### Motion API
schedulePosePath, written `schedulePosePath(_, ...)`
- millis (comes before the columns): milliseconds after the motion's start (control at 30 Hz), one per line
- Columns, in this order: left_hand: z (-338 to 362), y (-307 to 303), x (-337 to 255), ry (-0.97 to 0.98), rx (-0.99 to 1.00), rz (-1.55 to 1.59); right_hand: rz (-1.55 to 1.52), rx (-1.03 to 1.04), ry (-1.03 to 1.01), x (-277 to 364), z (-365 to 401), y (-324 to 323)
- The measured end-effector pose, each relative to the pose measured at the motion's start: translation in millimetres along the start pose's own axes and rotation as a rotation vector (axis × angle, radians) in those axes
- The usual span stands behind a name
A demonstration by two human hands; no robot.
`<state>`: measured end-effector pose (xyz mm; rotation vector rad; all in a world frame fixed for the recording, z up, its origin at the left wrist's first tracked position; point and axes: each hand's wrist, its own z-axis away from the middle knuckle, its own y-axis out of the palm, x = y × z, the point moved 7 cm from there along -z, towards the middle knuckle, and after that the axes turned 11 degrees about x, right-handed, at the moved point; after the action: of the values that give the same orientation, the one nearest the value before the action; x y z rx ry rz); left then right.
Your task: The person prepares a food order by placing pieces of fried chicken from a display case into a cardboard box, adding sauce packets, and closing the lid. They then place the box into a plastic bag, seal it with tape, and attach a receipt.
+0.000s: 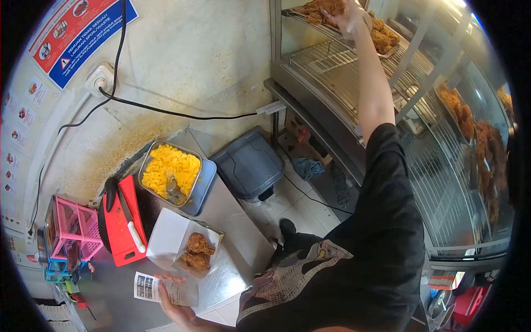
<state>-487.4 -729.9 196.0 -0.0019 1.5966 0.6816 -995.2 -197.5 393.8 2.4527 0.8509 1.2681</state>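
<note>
My left hand (176,311) is closed on a printed paper slip (146,287); a greyish sheet (186,294) lies against the fingers. Just above that hand, an open white cardboard box (168,235) holds pieces of fried chicken (197,252). My right hand (354,21) reaches into the upper shelf of the glass display cabinet, its fingers closed around a piece of fried chicken (333,7). A plastic glove seems to cover it. More fried chicken (384,40) lies on a tray beside the wrist. The fingertips are partly hidden.
Yellow food fills a metal tray (194,193) on the steel counter (235,243). A knife (134,232) rests on the red cutting board (119,221), beside a pink basket (80,227). A dark lidded bin (249,163) stands on the floor. Cabinet glass (442,182) curves at right.
</note>
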Motion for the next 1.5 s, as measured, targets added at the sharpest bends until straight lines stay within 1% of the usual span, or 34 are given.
schedulePosePath(67, 1, -4, -3, 0.001, -0.006, -0.017, 0.019, -0.029, -0.008, 0, 28, 36)
schedulePosePath(133, 3, -5, -7, 0.005, 0.043, -0.004, 0.030, -0.048, -0.015, 2, 32, 57)
schedulePosePath(267, 11, -12, -15, 0.018, 0.001, -0.052, 0.032, -0.116, 0.002, 6, 28, 57)
schedulePosePath(333, 11, -18, -13, 0.039, -0.011, -0.048, 0.050, -0.157, 0.022, 3, 41, 65)
schedulePosePath(367, 11, -22, -10, 0.029, -0.031, -0.029, 0.056, -0.173, 0.044, -2, 42, 66)
schedulePosePath(400, 14, -29, -8, 0.020, -0.078, -0.014, 0.051, -0.178, 0.088, -22, 48, 81)
schedulePosePath(467, 22, -44, -8, -0.027, -0.241, -0.094, 0.167, -0.004, 0.125, -41, 91, 142)
schedulePosePath(500, 28, -50, -8, -0.057, -0.363, -0.075, 0.119, 0.055, 0.242, -68, 100, 125)
schedulePosePath(533, 27, -52, -8, -0.013, -0.243, 0.011, 0.071, 0.112, 0.365, -102, 112, 113)
schedulePosePath(567, 22, -38, -18, 0.079, -0.207, 0.036, 0.117, 0.162, 0.455, -130, 150, 151)
schedulePosePath(600, 20, -39, -24, 0.141, -0.141, -0.030, 0.170, 0.223, 0.511, -138, 193, 199)
schedulePosePath(633, 19, -41, -23, 0.123, -0.175, -0.073, 0.146, 0.365, 0.625, -155, 235, 234)
schedulePosePath(667, 19, -46, -24, 0.130, -0.203, -0.232, 0.123, 0.496, 0.730, -179, 276, 258)
schedulePosePath(733, 23, -74, -8, 0.100, -0.278, -0.302, 0.361, 0.770, 0.793, -237, 342, 288)
schedulePosePath(767, 24, -84, 6, -0.004, -0.315, -0.407, 0.239, 0.912, 0.827, -266, 379, 302)
schedulePosePath(800, 26, -93, 19, -0.104, -0.343, -0.508, 0.134, 0.973, 0.793, -277, 406, 326)
schedulePosePath(833, 26, -102, 39, -0.186, -0.344, -0.504, 0.026, 0.892, 0.921, -294, 435, 336)
schedulePosePath(867, 30, -114, 58, -0.262, -0.340, -0.498, 0.024, 0.900, 0.920, -306, 455, 346)
schedulePosePath(933, 31, -131, 95, -0.311, -0.302, -0.416, 0.767, 0.917, 0.424, -321, 459, 353)
schedulePosePath(967, 30, -137, 109, -0.339, -0.308, -0.437, 0.915, 0.937, 0.408, -327, 466, 352)
schedulePosePath(1000, 29, -142, 122, -0.370, -0.311, -0.457, 0.914, 0.941, 0.410, -329, 471, 351)
schedulePosePath(1067, 25, -146, 140, -0.363, -0.283, -0.487, 1.244, 0.792, -0.002, -305, 467, 346)
schedulePosePath(1100, 25, -147, 147, -0.355, -0.254, -0.517, 1.251, 0.798, 0.000, -297, 468, 341)
schedulePosePath(1167, 21, -146, 158, -0.374, -0.225, -0.461, 1.008, 0.719, 0.385, -295, 461, 320)
schedulePosePath(1200, 18, -146, 164, -0.392, -0.196, -0.418, 1.016, 0.718, 0.388, -293, 460, 320)
schedulePosePath(1233, 17, -151, 171, -0.397, -0.189, -0.415, 0.907, 0.752, 0.542, -299, 466, 317)
schedulePosePath(1267, 11, -156, 177, -0.351, -0.111, -0.505, 0.791, 0.780, 0.689, -304, 471, 315)
schedulePosePath(1300, 6, -159, 181, -0.299, -0.034, -0.596, 0.797, 0.777, 0.686, -305, 473, 315)
schedulePosePath(1333, 5, -165, 186, -0.295, -0.028, -0.595, 1.038, 0.896, 0.345, -295, 473, 329)
schedulePosePath(1367, 5, -171, 188, -0.272, -0.043, -0.670, 1.258, 0.995, -0.015, -285, 479, 345)
schedulePosePath(1400, 6, -172, 185, -0.252, -0.060, -0.743, 1.262, 0.995, -0.014, -288, 478, 348)
schedulePosePath(1433, 6, -171, 185, -0.253, -0.058, -0.740, 1.342, 1.030, 0.036, -298, 478, 350)
schedulePosePath(1467, 7, -172, 186, -0.256, -0.051, -0.690, 1.421, 1.064, 0.088, -308, 475, 350)
schedulePosePath(1500, 7, -170, 184, -0.258, -0.044, -0.641, 1.422, 1.063, 0.089, -315, 467, 350)
